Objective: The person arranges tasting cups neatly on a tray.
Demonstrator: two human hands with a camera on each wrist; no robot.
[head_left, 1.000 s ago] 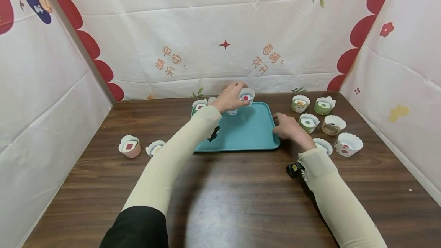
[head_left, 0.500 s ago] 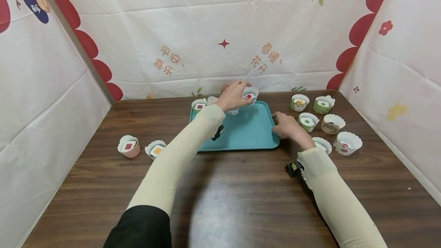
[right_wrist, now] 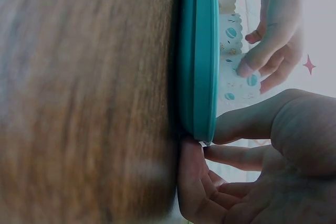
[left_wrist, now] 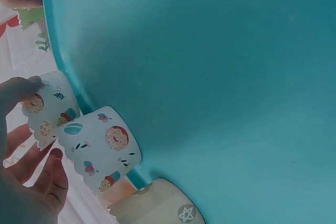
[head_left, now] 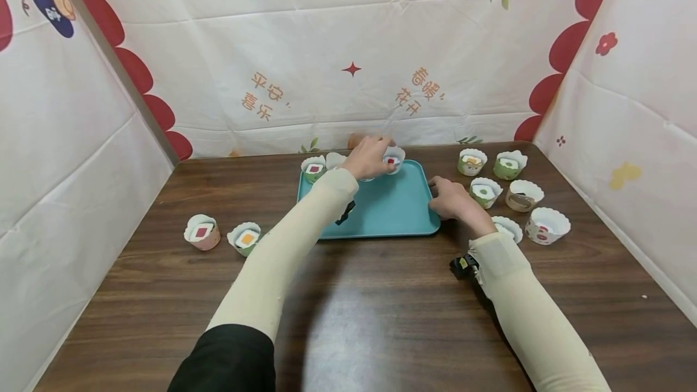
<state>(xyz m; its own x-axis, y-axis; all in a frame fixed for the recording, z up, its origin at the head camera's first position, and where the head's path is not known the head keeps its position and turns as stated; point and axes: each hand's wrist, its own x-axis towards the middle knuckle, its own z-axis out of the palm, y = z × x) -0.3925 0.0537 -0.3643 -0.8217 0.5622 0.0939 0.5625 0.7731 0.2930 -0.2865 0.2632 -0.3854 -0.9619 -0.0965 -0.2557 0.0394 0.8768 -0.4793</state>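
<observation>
My left hand point(head_left: 367, 157) grips a white paper baking cup point(left_wrist: 55, 95) with doughnut prints, holding a piece with a red square. The cup is low over the far edge of the teal tray point(head_left: 386, 207). Beside it in the left wrist view stand a matching printed cup point(left_wrist: 107, 142) and a cream cup with a star point(left_wrist: 163, 205). At the tray's far left corner sits a green cup point(head_left: 313, 169), near another pale cup point(head_left: 334, 160) partly behind my left hand. My right hand point(head_left: 452, 199) pinches the tray's right edge between thumb and fingers.
To the right of the tray stand several paper cups, among them a green one point(head_left: 510, 165), a brown-patterned one point(head_left: 524, 196) and a white dotted one point(head_left: 547, 226). On the left are a pink cup point(head_left: 202, 232) and a green-white cup point(head_left: 244, 238). White printed cloth point(head_left: 305, 35) surrounds the table.
My left hand has shifted slightly right with the printed cup, then lowered it toward the tray's far edge. My right hand keeps its hold on the tray's right edge.
</observation>
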